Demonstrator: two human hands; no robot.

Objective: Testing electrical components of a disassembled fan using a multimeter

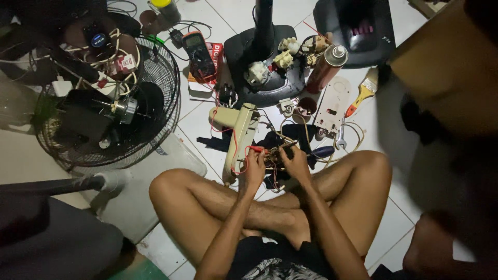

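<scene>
A small wired motor part [274,157] is held over the tiled floor [197,122], between crossed legs. Left hand [254,167] fingers closed on a red probe [254,149]; right hand [295,162] fingers gripping the part. Beige housing [239,136] just beside; multimeter [199,53] well apart.

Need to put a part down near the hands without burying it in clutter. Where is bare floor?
Bare tile lies between the fan grille and the left knee, and right of the paintbrush. Crowded: around both hands, wires and the cream housing, up to the black fan base.
</scene>
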